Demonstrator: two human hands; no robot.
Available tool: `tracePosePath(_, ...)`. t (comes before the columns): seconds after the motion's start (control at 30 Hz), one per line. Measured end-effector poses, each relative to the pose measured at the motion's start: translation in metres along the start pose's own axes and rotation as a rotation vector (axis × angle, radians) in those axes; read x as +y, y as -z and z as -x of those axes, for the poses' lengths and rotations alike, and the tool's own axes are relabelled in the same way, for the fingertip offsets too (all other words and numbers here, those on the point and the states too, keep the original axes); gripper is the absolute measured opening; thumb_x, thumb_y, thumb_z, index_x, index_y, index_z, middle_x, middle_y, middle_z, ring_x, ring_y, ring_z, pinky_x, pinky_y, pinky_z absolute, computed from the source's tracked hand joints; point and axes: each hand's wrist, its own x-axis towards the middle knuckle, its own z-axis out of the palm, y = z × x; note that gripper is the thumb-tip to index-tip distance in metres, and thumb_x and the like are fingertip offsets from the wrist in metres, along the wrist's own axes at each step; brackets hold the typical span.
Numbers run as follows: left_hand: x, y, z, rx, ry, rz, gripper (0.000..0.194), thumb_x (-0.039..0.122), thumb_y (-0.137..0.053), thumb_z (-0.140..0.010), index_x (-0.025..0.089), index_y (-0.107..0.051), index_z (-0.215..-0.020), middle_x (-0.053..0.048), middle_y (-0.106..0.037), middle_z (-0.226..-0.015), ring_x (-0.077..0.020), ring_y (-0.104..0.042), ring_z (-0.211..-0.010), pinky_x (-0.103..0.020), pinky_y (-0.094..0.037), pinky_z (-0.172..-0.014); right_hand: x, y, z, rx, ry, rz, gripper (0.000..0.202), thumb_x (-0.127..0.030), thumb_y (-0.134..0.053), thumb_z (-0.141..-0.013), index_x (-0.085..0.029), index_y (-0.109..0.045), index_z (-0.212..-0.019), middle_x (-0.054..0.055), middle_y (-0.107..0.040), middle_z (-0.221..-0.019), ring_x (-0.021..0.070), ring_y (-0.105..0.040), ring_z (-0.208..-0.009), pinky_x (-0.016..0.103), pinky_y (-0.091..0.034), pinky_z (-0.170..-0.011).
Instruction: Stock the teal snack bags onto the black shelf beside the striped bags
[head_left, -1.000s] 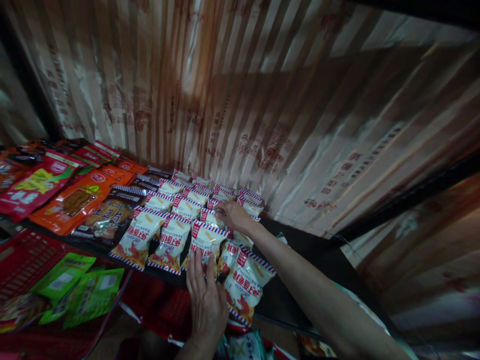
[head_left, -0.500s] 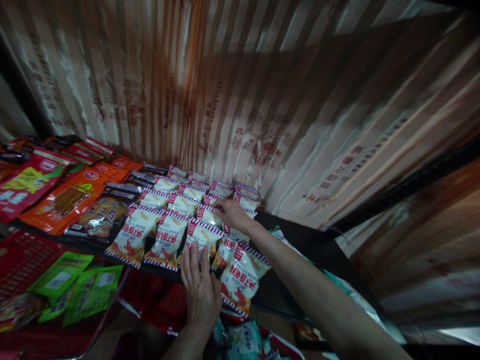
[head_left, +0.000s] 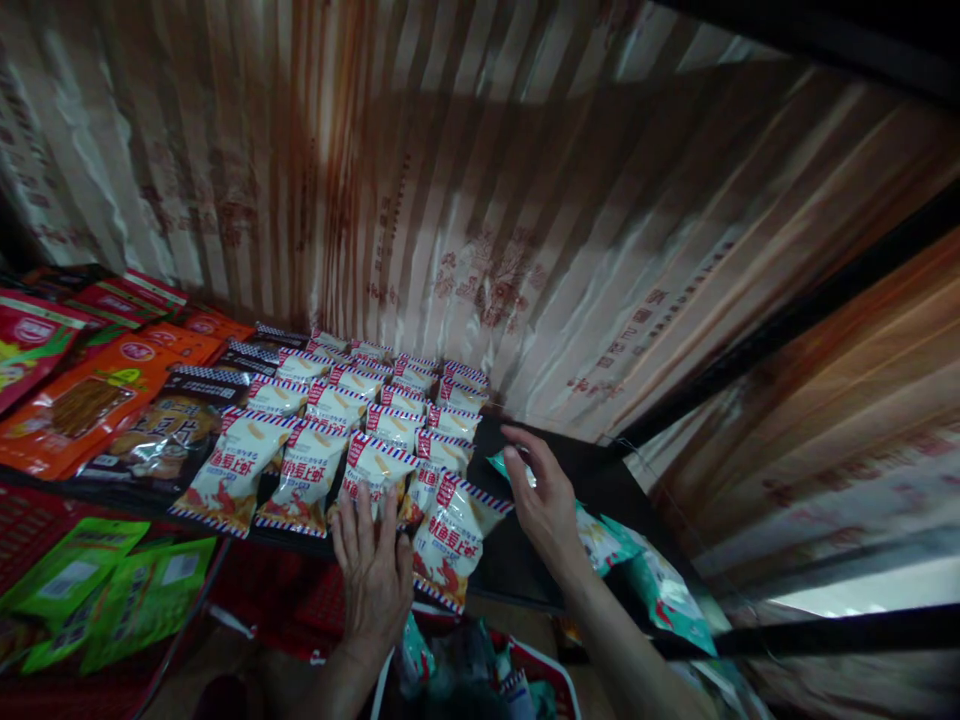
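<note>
White snack bags with red lettering and striped edges stand in rows on the black shelf (head_left: pixel 510 570). My left hand (head_left: pixel 373 570) lies with its fingers stretched against the lower part of a front-row snack bag (head_left: pixel 379 462). Right of the rows, my right hand (head_left: pixel 546 495) hovers over the shelf, thumb and fingers apart and nothing seen between them. A teal-edged bag (head_left: pixel 600 540) lies beside my right wrist, partly hidden by it. Just right of my left hand, another white snack bag (head_left: pixel 454 540) leans at the front edge.
To the left sit dark brown chip bags (head_left: pixel 165 430), orange packets (head_left: pixel 94 400) and red packets (head_left: pixel 30 335). Below are a red basket with green packets (head_left: pixel 150 590) and a basket of teal bags (head_left: pixel 559 675). A patterned curtain (head_left: pixel 420 200) hangs behind; a black bar (head_left: pixel 720 340) slants at right.
My right hand has left the middle rows of white bags and moved right, past them. My left hand stays against the same front bag. The view has shifted to the right.
</note>
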Motion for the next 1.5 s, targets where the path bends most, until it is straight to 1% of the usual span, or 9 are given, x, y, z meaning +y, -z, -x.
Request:
tracePosePath(0.13,0.004,0.001,0.002,-0.002,-0.020,-0.021,0.077,0.014,-0.049,-0.085,0.026,-0.006,-0.148,-0.011,0.001,-0.156,-0.0385,-0.007,-0.141,-0.062,-0.022,-0.106,0.022,-0.001,0.072,0.169,-0.303,-0.100,0.045,-0.049,-0.050,-0.084,-0.019,-0.053,-0.118,0.013,-0.058,-0.123,0.0266,-0.054,-0.115,0.044,-0.042,-0.099)
tracePosePath(0.23,0.005,0.002,0.002,-0.004,-0.018,-0.032,0.076,0.016,-0.051,-0.085,0.025,-0.009,-0.148,-0.012,0.000,-0.156,-0.0390,-0.008,-0.140,-0.062,-0.022,-0.107,0.029,-0.018,0.113,0.122,-0.463,-0.209,0.058,-0.049,-0.055,-0.081,-0.019,-0.045,-0.128,0.014,-0.052,-0.133,0.0287,-0.049,-0.123,0.046,-0.040,-0.103)
tracePosePath(0.33,0.006,0.003,0.002,-0.002,-0.009,-0.036,0.073,0.018,-0.051,-0.085,0.024,-0.013,-0.147,-0.013,0.001,-0.156,-0.0392,-0.008,-0.140,-0.061,-0.022,-0.107,0.028,-0.038,0.132,0.050,-0.493,-0.258,0.066,-0.046,-0.059,-0.078,-0.017,-0.040,-0.134,0.014,-0.046,-0.140,0.0291,-0.042,-0.130,0.046,-0.035,-0.108)
tracePosePath(0.5,0.006,0.004,0.001,0.002,-0.024,-0.024,0.070,0.018,-0.051,-0.085,0.023,-0.017,-0.147,-0.012,0.001,-0.156,-0.0391,-0.008,-0.140,-0.061,-0.020,-0.108,0.027,-0.061,0.140,-0.007,-0.481,-0.234,0.085,-0.039,-0.066,-0.072,-0.017,-0.025,-0.143,0.014,-0.041,-0.143,0.0286,-0.041,-0.131,0.045,-0.036,-0.107)
tracePosePath(0.63,0.003,0.003,0.000,0.003,-0.017,-0.015,0.069,0.019,-0.051,-0.086,0.023,-0.018,-0.147,-0.012,0.000,-0.156,-0.0385,-0.008,-0.141,-0.061,-0.019,-0.109,0.028,-0.071,0.140,0.017,-0.477,-0.241,0.078,-0.037,-0.062,-0.077,-0.019,-0.024,-0.143,0.014,-0.048,-0.138,0.0270,-0.049,-0.123,0.044,-0.042,-0.102)
tracePosePath(0.77,0.001,0.002,0.000,-0.007,-0.022,-0.010,0.071,0.019,-0.051,-0.086,0.023,-0.015,-0.147,-0.013,-0.001,-0.156,-0.0389,-0.008,-0.140,-0.061,-0.019,-0.108,0.032,-0.079,0.130,0.090,-0.377,-0.320,0.075,-0.036,-0.060,-0.080,-0.017,-0.025,-0.143,0.014,-0.046,-0.139,0.0255,-0.050,-0.123,0.040,-0.045,-0.098)
tracePosePath(1.07,0.008,0.003,0.009,-0.017,-0.113,-0.002,0.072,0.020,-0.053,-0.085,0.025,-0.016,-0.147,-0.012,-0.004,-0.156,-0.0374,-0.009,-0.141,-0.060,-0.017,-0.109,0.059,-0.081,0.134,0.034,-0.102,0.089,0.055,-0.039,-0.053,-0.086,-0.015,-0.041,-0.135,0.017,-0.056,-0.122,0.0285,-0.053,-0.114,0.046,-0.046,-0.094)
tracePosePath(1.27,0.012,-0.001,0.011,-0.015,-0.132,0.036,0.056,0.026,-0.054,-0.086,0.023,-0.039,-0.140,-0.010,-0.005,-0.157,-0.0359,-0.011,-0.141,-0.057,-0.015,-0.110,0.053,-0.075,0.139,0.010,-0.147,0.091,0.072,-0.040,-0.053,-0.086,-0.016,-0.019,-0.145,0.019,-0.037,-0.143,0.0302,-0.038,-0.131,0.050,-0.040,-0.101)
tracePosePath(1.5,0.016,-0.004,0.012,0.022,-0.205,0.051,0.040,0.026,-0.054,-0.086,0.022,-0.056,-0.125,-0.007,-0.002,-0.157,-0.0334,-0.008,-0.142,-0.053,-0.013,-0.112,0.042,-0.072,0.130,0.040,-0.150,0.032,0.071,-0.039,-0.048,-0.089,-0.018,-0.012,-0.147,0.017,-0.029,-0.149,0.0297,-0.033,-0.135,0.053,-0.036,-0.104)
